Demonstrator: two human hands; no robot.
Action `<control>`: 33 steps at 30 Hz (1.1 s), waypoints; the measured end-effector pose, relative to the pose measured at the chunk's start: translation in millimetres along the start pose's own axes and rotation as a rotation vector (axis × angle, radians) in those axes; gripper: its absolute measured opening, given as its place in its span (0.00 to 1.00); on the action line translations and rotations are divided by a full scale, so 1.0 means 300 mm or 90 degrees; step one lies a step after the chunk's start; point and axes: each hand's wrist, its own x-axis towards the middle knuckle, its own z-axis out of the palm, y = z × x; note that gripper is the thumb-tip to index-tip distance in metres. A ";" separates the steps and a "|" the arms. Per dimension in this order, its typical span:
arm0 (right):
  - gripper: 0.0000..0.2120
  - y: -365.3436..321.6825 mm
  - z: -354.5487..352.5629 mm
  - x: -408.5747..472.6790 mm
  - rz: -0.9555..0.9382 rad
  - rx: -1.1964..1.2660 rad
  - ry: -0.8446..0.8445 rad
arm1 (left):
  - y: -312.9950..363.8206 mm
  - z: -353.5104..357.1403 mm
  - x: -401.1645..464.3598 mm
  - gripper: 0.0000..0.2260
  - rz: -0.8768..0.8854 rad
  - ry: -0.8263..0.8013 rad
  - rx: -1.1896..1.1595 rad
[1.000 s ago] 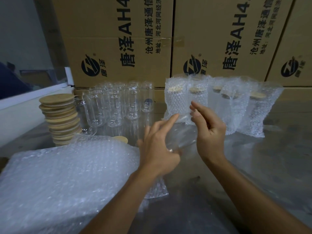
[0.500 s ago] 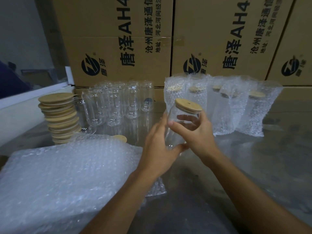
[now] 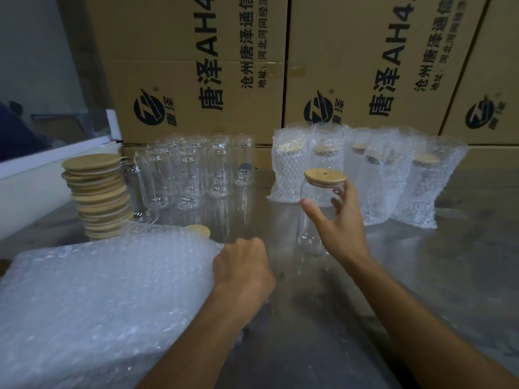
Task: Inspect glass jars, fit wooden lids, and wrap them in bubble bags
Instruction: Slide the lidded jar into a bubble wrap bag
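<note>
Right hand (image 3: 341,220) grips the lidded glass jar (image 3: 314,220) upright, just off the worktop (image 3: 463,262). Left hand (image 3: 243,265), fingers curled, grabs the bubble bag stack (image 3: 98,290) edge, so the bag sits left of the jar, pretty close.

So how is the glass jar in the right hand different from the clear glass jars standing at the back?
The lidded glass jar wears a round wooden lid; the bare clear glass jars at the back have open mouths. The right hand grips the lidded one alone, nearer the camera; the bare ones stand untouched in a cluster by the cardboard boxes. All are clear, upright and unwrapped.
</note>
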 end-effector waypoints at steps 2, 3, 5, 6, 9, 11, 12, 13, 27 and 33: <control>0.46 -0.001 0.000 0.003 -0.002 -0.021 -0.004 | 0.002 -0.001 -0.001 0.13 0.006 -0.004 -0.017; 0.46 0.000 -0.001 0.005 0.002 -0.030 -0.002 | 0.003 0.001 -0.001 0.14 0.009 0.000 -0.027; 0.42 0.004 -0.002 0.005 0.014 -0.055 0.015 | 0.001 0.007 -0.002 0.14 0.017 0.019 -0.045; 0.38 0.006 -0.001 0.002 0.013 -0.071 0.036 | 0.000 0.010 -0.005 0.13 0.023 0.034 -0.052; 0.26 -0.004 0.007 -0.013 -0.041 -0.084 0.162 | 0.002 0.020 -0.004 0.14 0.041 0.092 -0.074; 0.13 -0.028 0.017 -0.025 -0.091 -0.078 0.206 | 0.006 0.023 0.003 0.15 0.057 0.140 -0.116; 0.08 -0.035 0.023 -0.028 -0.098 -0.075 0.191 | 0.009 0.024 0.007 0.15 0.068 0.169 -0.144; 0.04 -0.043 0.028 -0.033 -0.095 -0.080 0.153 | 0.011 0.026 0.010 0.15 0.081 0.204 -0.171; 0.11 -0.075 0.111 -0.104 0.247 0.252 -0.291 | 0.004 0.074 0.044 0.11 0.191 0.384 -0.506; 0.13 -0.056 0.106 -0.100 0.218 0.196 -0.242 | 0.000 0.094 0.067 0.10 0.121 0.317 -0.565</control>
